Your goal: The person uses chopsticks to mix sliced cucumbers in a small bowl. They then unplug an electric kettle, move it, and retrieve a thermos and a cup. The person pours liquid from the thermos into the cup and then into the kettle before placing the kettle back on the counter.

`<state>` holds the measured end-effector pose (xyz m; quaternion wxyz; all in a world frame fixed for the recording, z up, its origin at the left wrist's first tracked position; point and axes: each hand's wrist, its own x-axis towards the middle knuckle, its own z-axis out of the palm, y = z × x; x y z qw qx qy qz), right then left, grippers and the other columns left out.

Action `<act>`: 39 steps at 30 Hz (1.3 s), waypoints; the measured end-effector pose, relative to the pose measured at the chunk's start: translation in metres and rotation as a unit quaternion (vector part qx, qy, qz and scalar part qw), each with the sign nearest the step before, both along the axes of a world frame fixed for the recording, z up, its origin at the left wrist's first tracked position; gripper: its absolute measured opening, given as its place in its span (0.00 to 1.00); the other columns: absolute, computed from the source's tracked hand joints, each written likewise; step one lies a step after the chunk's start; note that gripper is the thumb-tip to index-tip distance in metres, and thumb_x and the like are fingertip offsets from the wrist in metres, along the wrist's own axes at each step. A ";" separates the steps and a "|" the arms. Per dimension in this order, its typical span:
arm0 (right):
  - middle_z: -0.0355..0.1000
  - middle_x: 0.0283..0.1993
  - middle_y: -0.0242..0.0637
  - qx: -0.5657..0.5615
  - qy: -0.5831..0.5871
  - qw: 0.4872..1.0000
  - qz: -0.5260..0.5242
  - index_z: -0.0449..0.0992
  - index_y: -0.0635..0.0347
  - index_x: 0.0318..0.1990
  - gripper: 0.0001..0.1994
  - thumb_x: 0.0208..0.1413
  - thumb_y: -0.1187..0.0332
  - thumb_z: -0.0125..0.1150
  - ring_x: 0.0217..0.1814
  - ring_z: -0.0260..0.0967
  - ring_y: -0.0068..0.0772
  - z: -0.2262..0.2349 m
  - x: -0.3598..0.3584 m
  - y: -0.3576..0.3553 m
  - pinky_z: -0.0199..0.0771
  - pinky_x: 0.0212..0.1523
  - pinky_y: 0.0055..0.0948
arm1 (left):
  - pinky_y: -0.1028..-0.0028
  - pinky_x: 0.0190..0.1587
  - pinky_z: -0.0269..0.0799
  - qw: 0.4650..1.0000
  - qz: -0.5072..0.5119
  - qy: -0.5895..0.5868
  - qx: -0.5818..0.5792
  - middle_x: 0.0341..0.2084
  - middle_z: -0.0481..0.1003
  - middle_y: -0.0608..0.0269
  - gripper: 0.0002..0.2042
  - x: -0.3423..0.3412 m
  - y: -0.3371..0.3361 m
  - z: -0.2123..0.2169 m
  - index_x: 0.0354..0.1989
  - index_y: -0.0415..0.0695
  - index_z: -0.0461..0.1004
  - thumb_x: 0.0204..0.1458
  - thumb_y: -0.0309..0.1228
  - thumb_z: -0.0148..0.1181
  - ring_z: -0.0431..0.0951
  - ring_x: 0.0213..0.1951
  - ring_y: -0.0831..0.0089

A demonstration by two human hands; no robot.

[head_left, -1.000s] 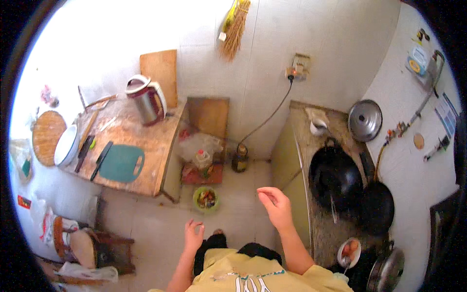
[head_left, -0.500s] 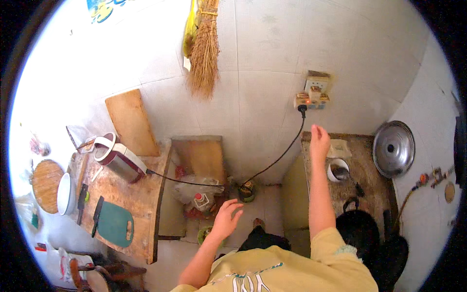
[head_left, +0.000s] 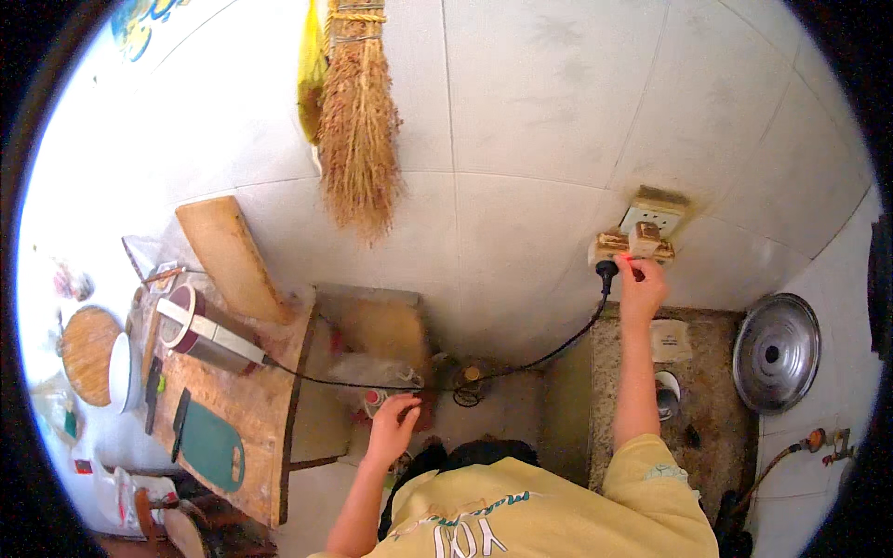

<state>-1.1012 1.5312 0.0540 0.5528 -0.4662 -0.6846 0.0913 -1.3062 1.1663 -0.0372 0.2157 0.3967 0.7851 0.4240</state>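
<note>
At the wall on the right, my right hand (head_left: 642, 290) reaches up to a grimy socket adapter (head_left: 614, 245). Its thumb and finger are bent together at the adapter's lower edge, by a small red light. Just left of those fingertips a black plug (head_left: 606, 269) sits in the adapter. Its black cord (head_left: 549, 350) sags across to a kettle-like appliance (head_left: 219, 339) with a steel body and white handle, lying tilted on the left table. My left hand (head_left: 394, 426) hangs low near the middle, empty, with fingers loosely bent and apart.
On the wooden table (head_left: 270, 409) lie a green cutting board (head_left: 212, 448) and a leaning wooden board (head_left: 231, 260). A straw broom (head_left: 361, 130) hangs on the wall. The right counter (head_left: 712, 391) holds a white cup (head_left: 667, 394); a metal lid (head_left: 777, 353) leans behind.
My right hand has moved up and right, from below the adapter to touching it. My left hand has shifted slightly left. The whole view has swung, bringing the wall sockets closer.
</note>
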 end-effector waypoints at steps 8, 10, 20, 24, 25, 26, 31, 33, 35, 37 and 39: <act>0.67 0.23 0.38 -0.020 0.013 1.000 -0.018 0.71 0.63 0.19 0.11 0.35 0.65 0.66 0.26 0.64 0.35 0.002 -0.006 -0.006 0.64 0.29 0.30 | 0.69 0.44 0.63 0.983 -0.144 0.062 0.092 0.40 0.68 0.54 0.09 -0.005 0.095 0.046 0.36 0.41 0.71 0.45 0.27 0.52 0.68 0.43 0.59; 0.67 0.24 0.36 -0.054 0.009 0.998 -0.012 0.71 0.62 0.22 0.11 0.35 0.66 0.66 0.25 0.63 0.32 -0.006 0.003 -0.001 0.64 0.28 0.28 | 0.68 0.47 0.62 0.980 -0.169 0.050 0.090 0.39 0.70 0.55 0.09 0.000 0.104 0.047 0.35 0.42 0.71 0.44 0.27 0.53 0.68 0.44 0.59; 0.63 0.30 0.34 -0.055 0.040 0.997 -0.035 0.64 0.63 0.41 0.27 0.34 0.60 0.67 0.28 0.59 0.26 0.031 0.001 -0.010 0.63 0.28 0.25 | 0.69 0.42 0.65 0.971 -0.226 0.039 0.070 0.37 0.69 0.53 0.09 0.001 0.098 0.029 0.36 0.40 0.70 0.45 0.26 0.52 0.69 0.40 0.59; 0.62 0.28 0.34 -0.048 0.043 0.996 -0.058 0.66 0.64 0.38 0.24 0.34 0.60 0.67 0.27 0.59 0.26 0.024 -0.004 -0.001 0.62 0.28 0.25 | 0.70 0.41 0.65 0.975 -0.208 0.010 0.076 0.35 0.70 0.53 0.09 -0.002 0.095 0.027 0.35 0.39 0.70 0.45 0.25 0.52 0.70 0.40 0.59; 0.62 0.27 0.34 -0.045 0.055 0.996 -0.057 0.66 0.64 0.37 0.24 0.34 0.60 0.67 0.26 0.59 0.26 0.023 -0.005 0.000 0.62 0.27 0.25 | 0.70 0.41 0.65 0.977 -0.200 0.004 0.070 0.35 0.70 0.53 0.09 -0.002 0.093 0.027 0.35 0.39 0.70 0.44 0.25 0.53 0.70 0.39 0.59; 0.62 0.26 0.33 -0.041 0.068 0.995 -0.057 0.66 0.64 0.36 0.23 0.34 0.60 0.67 0.25 0.58 0.26 0.023 -0.006 0.002 0.62 0.27 0.26 | 0.70 0.41 0.65 0.979 -0.191 -0.002 0.064 0.35 0.70 0.53 0.09 -0.003 0.091 0.027 0.35 0.39 0.70 0.44 0.25 0.53 0.70 0.39 0.59; 0.62 0.20 0.32 -0.032 0.071 0.993 -0.084 0.67 0.63 0.30 0.20 0.33 0.60 0.67 0.21 0.58 0.26 0.041 -0.014 0.001 0.62 0.24 0.26 | 0.69 0.43 0.65 0.981 -0.181 0.015 0.063 0.35 0.71 0.56 0.09 -0.008 0.089 0.023 0.35 0.40 0.71 0.44 0.26 0.53 0.70 0.40 0.61; 0.62 0.19 0.31 -0.033 0.076 0.993 -0.080 0.68 0.63 0.28 0.20 0.32 0.59 0.68 0.20 0.58 0.26 0.044 -0.014 0.004 0.62 0.23 0.26 | 0.70 0.42 0.65 0.980 -0.188 0.018 0.068 0.35 0.71 0.55 0.09 -0.007 0.091 0.022 0.35 0.40 0.70 0.44 0.26 0.53 0.70 0.40 0.60; 0.62 0.19 0.32 -0.007 0.084 0.992 -0.095 0.68 0.64 0.27 0.19 0.32 0.59 0.67 0.21 0.59 0.26 0.041 -0.014 0.007 0.62 0.24 0.27 | 0.70 0.41 0.65 0.978 -0.199 0.017 0.064 0.34 0.70 0.54 0.08 -0.005 0.098 0.026 0.34 0.38 0.70 0.44 0.26 0.53 0.70 0.39 0.59; 0.62 0.19 0.32 -0.011 0.094 0.991 -0.099 0.68 0.64 0.27 0.19 0.32 0.60 0.67 0.21 0.59 0.26 0.039 -0.017 0.009 0.62 0.24 0.27 | 0.70 0.40 0.65 0.969 -0.232 0.027 0.081 0.34 0.70 0.54 0.08 -0.004 0.108 0.027 0.34 0.39 0.70 0.45 0.26 0.53 0.70 0.38 0.59; 0.63 0.20 0.33 -0.043 0.105 0.989 -0.092 0.68 0.64 0.27 0.19 0.32 0.60 0.68 0.21 0.59 0.27 0.045 -0.021 0.007 0.62 0.24 0.27 | 0.70 0.39 0.66 0.959 -0.266 0.037 0.085 0.34 0.70 0.54 0.08 0.000 0.124 0.032 0.35 0.39 0.69 0.45 0.26 0.52 0.70 0.37 0.59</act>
